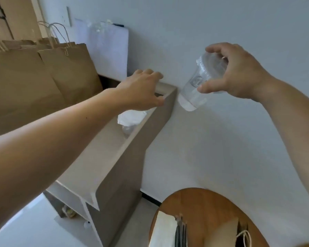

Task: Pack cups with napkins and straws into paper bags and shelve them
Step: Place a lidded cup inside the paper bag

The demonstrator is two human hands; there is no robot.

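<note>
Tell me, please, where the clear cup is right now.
In the head view, right of centre: the right hand grips the cup in the air before the wall, just right of the shelf's far end.

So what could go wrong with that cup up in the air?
The clear cup is tilted and pinched by the right hand out past the shelf edge, so it might slip and drop. The left hand reaches above the plastic wrap on the shelf and could knock it.
</note>
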